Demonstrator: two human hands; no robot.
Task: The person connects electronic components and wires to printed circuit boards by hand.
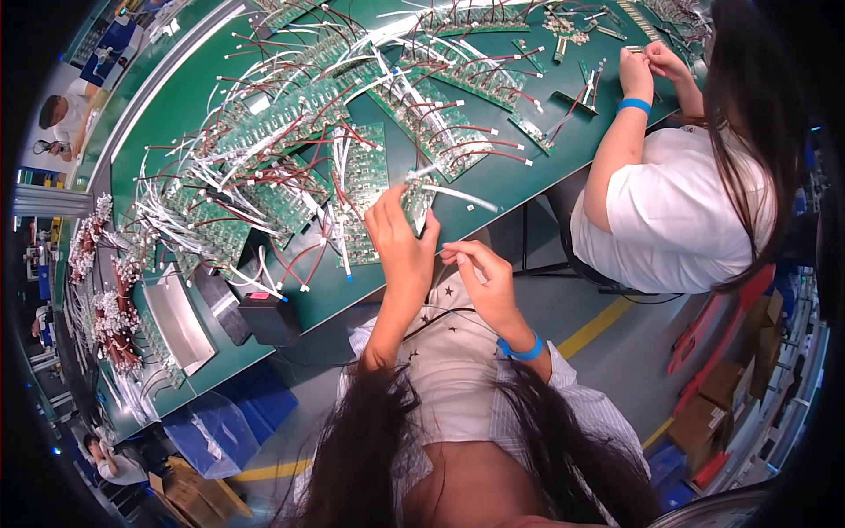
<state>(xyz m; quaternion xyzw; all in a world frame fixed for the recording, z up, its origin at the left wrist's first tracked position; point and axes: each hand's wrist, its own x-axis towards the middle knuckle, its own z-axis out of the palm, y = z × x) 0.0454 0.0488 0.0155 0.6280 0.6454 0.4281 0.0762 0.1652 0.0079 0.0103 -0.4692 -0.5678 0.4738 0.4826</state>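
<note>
My left hand (403, 239) is closed around the edge of a small green circuit board (417, 204) at the table's front edge. A white cable (459, 195) sticks out from beside this board to the right. Just below and right of it, my right hand (482, 280) is pinched, thumb against fingertips, close to my left thumb. Something thin shows at those fingertips, too small to make out. Left of my left hand lies a long green circuit board panel (363, 176) with small parts and wires. My right wrist wears a blue band (525, 348).
Panels with white and red-brown wires (273, 123) crowd the green table (493, 189). A black box (268, 319) and a metal tray (179, 321) sit at the front left. Beside me on the right, a co-worker (678, 211) in white handles small parts. Cardboard boxes (701, 429) stand at right.
</note>
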